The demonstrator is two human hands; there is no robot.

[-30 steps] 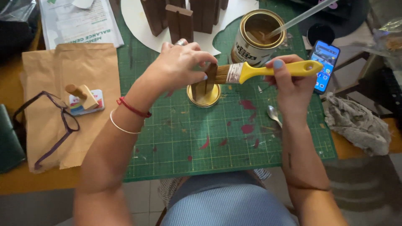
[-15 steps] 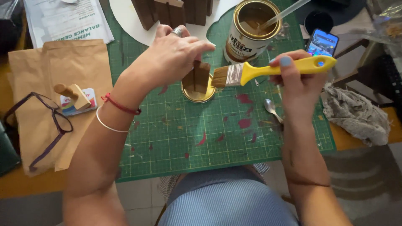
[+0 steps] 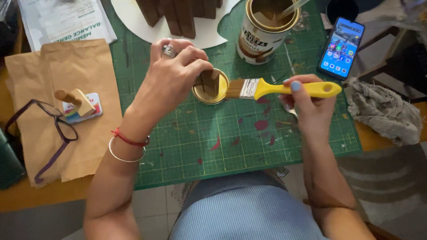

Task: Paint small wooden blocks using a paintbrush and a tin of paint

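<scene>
The person is sitting at the table edge, and the green cutting mat [image 3: 222,146] is lying just in front, marked with red and brown paint spots. The two hands are apart, facing each other across a small gap. The right hand [image 3: 311,104] is closing around the yellow handle of the paintbrush [image 3: 284,88], whose long axis is running almost level, left to right, with the bristles pointing left. The left hand [image 3: 171,80] is pinching a small brown wooden piece [image 3: 209,82] from above and is holding it upright over a round golden lid [image 3: 212,86] resting on the mat. The bristles are touching, or nearly touching, the right face of the piece, so the piece is lying directly left of the brush tip. The piece is looking dark brown, already coated where it shows. Farther back, an open paint tin [image 3: 262,31] with a stick in it is standing, and dark wooden blocks [image 3: 178,13] are resting on white paper.
</scene>
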